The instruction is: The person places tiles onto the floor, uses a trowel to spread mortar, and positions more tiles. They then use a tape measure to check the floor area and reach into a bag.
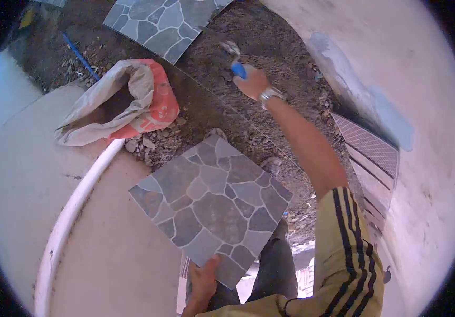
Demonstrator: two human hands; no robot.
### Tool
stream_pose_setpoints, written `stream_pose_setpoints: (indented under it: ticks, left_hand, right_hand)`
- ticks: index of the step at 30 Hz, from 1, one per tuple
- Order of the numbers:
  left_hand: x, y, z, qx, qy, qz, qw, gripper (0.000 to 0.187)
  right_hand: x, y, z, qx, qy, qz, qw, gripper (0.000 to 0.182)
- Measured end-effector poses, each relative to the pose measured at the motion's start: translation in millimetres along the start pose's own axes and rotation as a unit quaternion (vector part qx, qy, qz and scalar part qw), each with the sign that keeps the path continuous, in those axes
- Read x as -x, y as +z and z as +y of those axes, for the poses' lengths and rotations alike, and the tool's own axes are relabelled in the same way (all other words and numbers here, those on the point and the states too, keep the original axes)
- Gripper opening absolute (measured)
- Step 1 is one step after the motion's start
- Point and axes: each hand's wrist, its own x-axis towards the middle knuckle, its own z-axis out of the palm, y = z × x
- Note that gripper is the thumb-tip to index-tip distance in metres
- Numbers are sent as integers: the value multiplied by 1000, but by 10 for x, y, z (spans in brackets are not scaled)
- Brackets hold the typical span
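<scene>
While the left hand [204, 280] pinches the stone-patterned tile [219, 211] near its lower corner, thumb on the face and fingers out of sight beneath, the right hand [252, 83] is stretched out ahead, closed around the blue handle of a trowel [238, 70]. And the tile, where is it? Up off the ground, in front of the body, over the shoes; whether the legs take some weight, one cannot tell. The trowel's blade is a blur over the dark, rough bed [269, 45], just beside a matching laid tile [156, 24]. This looks like the bed-dressing step, with the held tile not yet down. The next move, by that reading, calls for an even surface, then both hands on the tile, its edge squared to its neighbour and the thin line [227, 104] crossing the bed watched closely!
</scene>
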Motion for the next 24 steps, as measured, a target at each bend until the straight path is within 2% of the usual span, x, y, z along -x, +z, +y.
stream_pose_setpoints:
  ticks: [2, 4, 6, 7, 9, 11, 13, 14, 15, 17, 19, 23, 24]
  left_hand:
    - [-26, -89, -56, -58, 56, -29, 996, 31]
    - [-36, -123, 7, -98, 55, -27, 993, 30]
    - [-9, -60, 158, -114, -6, 4, 994, 28]
    - [-22, -64, 158, -87, 2, -2, 996, 27]
    - [-39, -35, 103, -29, 15, -21, 999, 26]
    - [-38, -79, 44, -98, 70, -29, 992, 26]
    - [-33, -73, 48, -75, 63, -11, 995, 28]
    - [-28, -19, 98, -19, 28, 6, 999, 30]
    - [-28, -5, 121, 35, -9, 25, 999, 32]
    - [-70, -54, 105, 36, -20, -3, 999, 34]
    - [-83, -138, 23, -10, 1, -1, 1000, 35]
    - [-105, -127, -141, -84, 52, 4, 995, 37]
    - [-117, -182, -187, -148, 87, -6, 985, 37]
  right_hand:
    - [-327, 109, 8, 12, -15, 23, 1000, 49]
    - [-627, 173, 47, 23, -10, 67, 997, 51]
    - [-634, 89, 64, -55, 61, 132, 988, 54]
    - [-638, 6, 90, -89, 95, 164, 978, 55]
    - [-567, 49, 300, -80, 79, 195, 974, 44]
    - [-279, 8, 444, 5, 36, 132, 991, 44]
    - [-131, -132, 436, 70, 23, 2, 997, 52]
    - [-87, -200, 460, 99, 20, -62, 993, 56]
    - [-130, -231, 537, 100, 11, -32, 994, 56]
    - [-394, -286, 706, 101, -5, 28, 995, 57]
    - [-575, -325, 742, 57, 12, 56, 997, 40]
    - [-759, -364, 675, -133, 68, 75, 986, 35]
    - [-802, -333, 675, -196, 91, 95, 972, 34]
